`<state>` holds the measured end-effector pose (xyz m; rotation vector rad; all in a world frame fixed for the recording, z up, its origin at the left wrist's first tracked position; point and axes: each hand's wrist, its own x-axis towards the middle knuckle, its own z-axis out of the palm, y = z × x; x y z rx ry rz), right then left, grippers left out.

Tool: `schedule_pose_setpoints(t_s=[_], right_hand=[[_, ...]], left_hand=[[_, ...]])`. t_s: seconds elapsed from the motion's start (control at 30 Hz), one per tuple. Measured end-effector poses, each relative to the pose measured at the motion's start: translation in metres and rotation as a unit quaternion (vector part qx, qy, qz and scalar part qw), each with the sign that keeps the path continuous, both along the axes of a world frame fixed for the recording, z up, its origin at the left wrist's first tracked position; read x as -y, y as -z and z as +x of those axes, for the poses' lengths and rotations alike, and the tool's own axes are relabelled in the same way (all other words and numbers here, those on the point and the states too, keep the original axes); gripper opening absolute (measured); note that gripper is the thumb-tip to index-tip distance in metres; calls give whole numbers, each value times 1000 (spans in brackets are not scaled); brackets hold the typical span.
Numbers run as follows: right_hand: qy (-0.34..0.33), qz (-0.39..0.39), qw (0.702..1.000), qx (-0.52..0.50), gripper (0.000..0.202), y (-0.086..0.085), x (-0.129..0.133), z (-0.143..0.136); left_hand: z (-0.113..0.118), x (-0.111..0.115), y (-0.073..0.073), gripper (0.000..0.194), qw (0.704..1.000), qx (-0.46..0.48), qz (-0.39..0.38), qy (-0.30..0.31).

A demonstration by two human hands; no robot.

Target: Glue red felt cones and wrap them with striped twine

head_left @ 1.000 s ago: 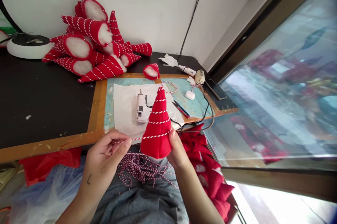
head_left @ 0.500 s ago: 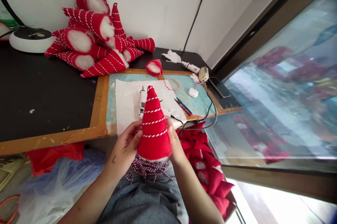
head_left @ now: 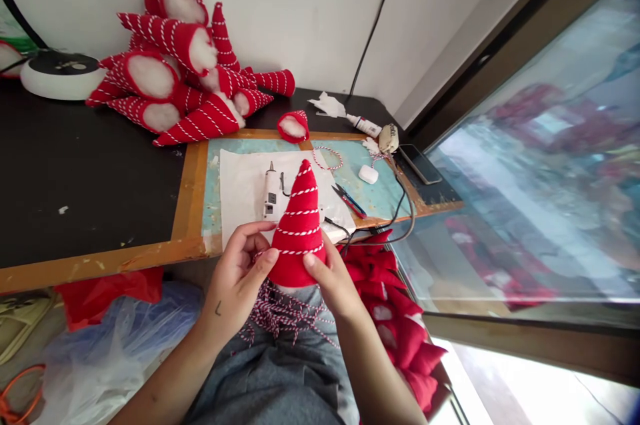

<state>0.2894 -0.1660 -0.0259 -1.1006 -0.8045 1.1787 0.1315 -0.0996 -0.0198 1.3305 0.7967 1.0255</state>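
Observation:
A red felt cone (head_left: 299,232) wrapped in red-and-white cord stands upright between my hands, its tip up and a little white showing at its base. My left hand (head_left: 239,272) grips the cone's lower left side, thumb in front. On the lower right side my right hand (head_left: 333,275) holds it, thumb pressed on the front near the lowest cord ring. Beneath the cone, a tangle of red-and-white cord (head_left: 275,312) lies on my lap. Beyond it on white paper (head_left: 240,178) rests a white glue gun (head_left: 271,192).
Stuffed striped cones (head_left: 190,78) are piled at the back left. A small red piece (head_left: 293,126), a cord loop (head_left: 327,157), snips (head_left: 350,201), a white case (head_left: 369,174) and a phone (head_left: 420,164) lie on the table. Red pieces (head_left: 400,338) fill a box at right.
The cone has turned and its tip now leans slightly right. My right thumb has come round onto its front. More of the glue gun shows.

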Motion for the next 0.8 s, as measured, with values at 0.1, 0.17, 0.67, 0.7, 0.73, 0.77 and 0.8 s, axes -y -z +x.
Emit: schedule_pose_setpoints(t_s=[0.1,0.17,0.67,0.7,0.73,0.77,0.8], right_hand=[[20,-12,995,-101,55,0,-1,4],[17,-22,989,-145,54,-1,0,7],[33,-26,984,-175,56,2,-6,-5],[41,-23,988,-149,59,4,-7,-7],[57,-16,991,-120,60,7,-9,-8],[82,-4,993,-90,59,10,-10,-10],[111,10,992,-63,56,13,-11,-10]], left_hand=[[-13,-8,5,29,998,-67,17,3],[-20,-14,9,33,994,-106,29,2],[11,18,5,47,981,64,-158,93],[12,21,6,46,979,55,-171,100],[13,23,7,47,975,47,-190,107],[14,26,7,49,970,42,-212,109],[16,28,6,52,965,46,-235,106]])
